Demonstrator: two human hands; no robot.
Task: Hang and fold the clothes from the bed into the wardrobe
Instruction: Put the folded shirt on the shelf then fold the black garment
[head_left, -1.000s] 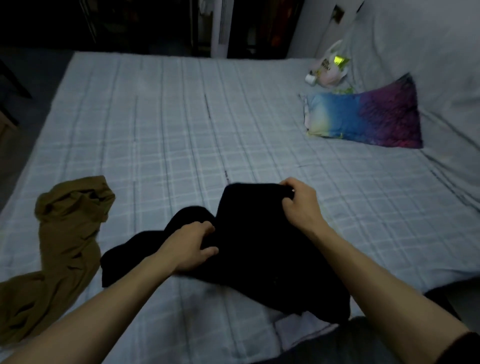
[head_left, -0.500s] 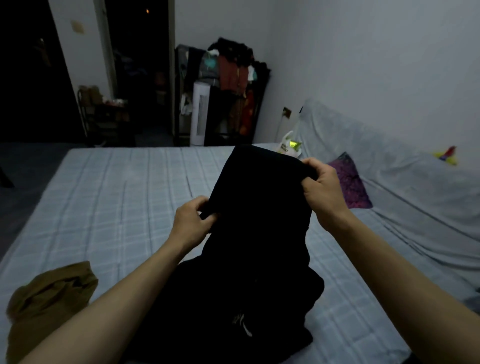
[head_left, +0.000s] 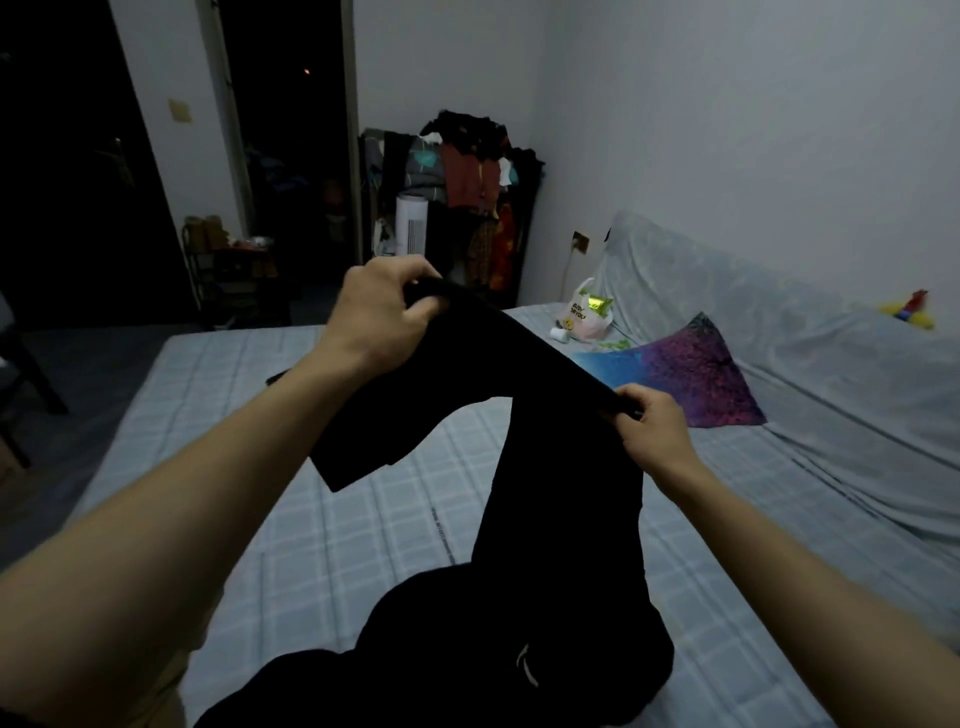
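The person holds a black garment (head_left: 561, 467) up over the bed (head_left: 311, 519); it looks like trousers, but the room is dim. The left hand (head_left: 379, 317) grips one end of its top edge with curled fingers, and the right hand (head_left: 649, 431) pinches the other end, lower down. The lower part of the garment lies bunched on the bed. I judge the task is at an early step: this piece is neither folded nor hung, and the clothes rack (head_left: 462, 208) across the room is well apart. A plastic bag (head_left: 584, 314) near the pillow (head_left: 685, 379) carries print, too small to read.
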